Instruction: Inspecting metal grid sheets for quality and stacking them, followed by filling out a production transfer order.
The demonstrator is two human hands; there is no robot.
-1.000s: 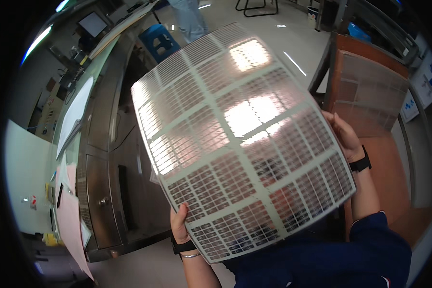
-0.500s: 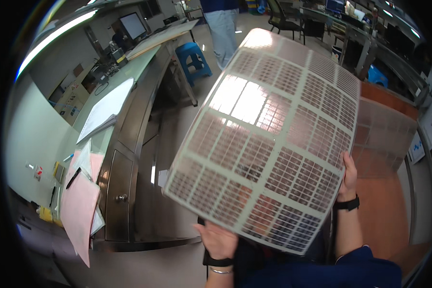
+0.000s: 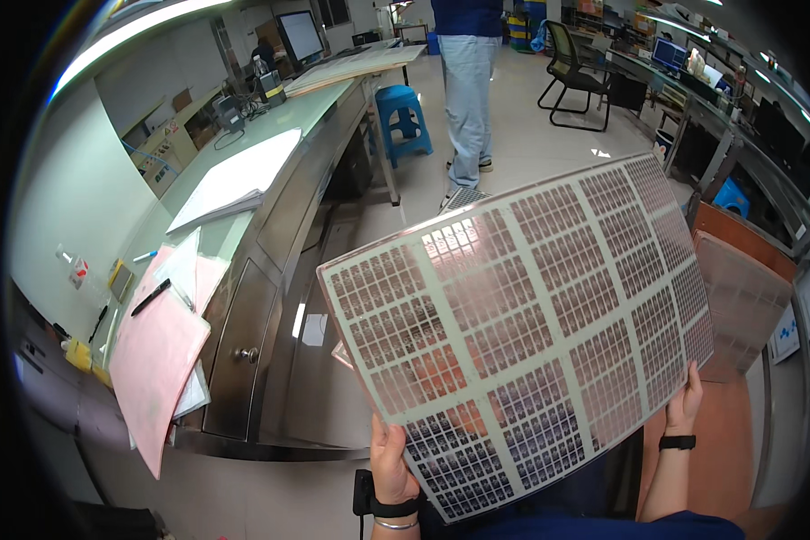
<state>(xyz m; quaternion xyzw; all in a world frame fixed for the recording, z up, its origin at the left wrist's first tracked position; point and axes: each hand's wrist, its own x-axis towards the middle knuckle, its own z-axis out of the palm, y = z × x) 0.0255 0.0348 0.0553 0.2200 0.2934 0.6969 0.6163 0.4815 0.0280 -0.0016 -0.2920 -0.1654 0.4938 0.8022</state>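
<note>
A large rectangular panel (image 3: 538,355), thin and glossy, bears blocks of small dark cells separated by pale green bands. It is tilted in front of me and reflects the light near its upper edge. My left hand (image 3: 392,466) grips it at the lower left edge, thumb on the near face. At the lower right edge my right hand (image 3: 685,401) is closed on it, with the fingers partly hidden behind. Both wrists wear black bands. A pinkish see-through sheet (image 3: 749,286) of similar look stands to the right, beside the brown board (image 3: 713,441).
On the left, a metal-sided desk (image 3: 243,360) carries pink papers (image 3: 157,369), a black pen (image 3: 150,298) and a white paper stack (image 3: 234,184). Beyond are a blue stool (image 3: 403,121), a standing person (image 3: 468,90) and a black chair (image 3: 574,76). A workbench (image 3: 715,135) runs along the right.
The panel has turned clockwise and its far end has come down to the right. My left hand, formerly open under the lower edge, now grips the left side. My right hand has moved lower and rightward.
</note>
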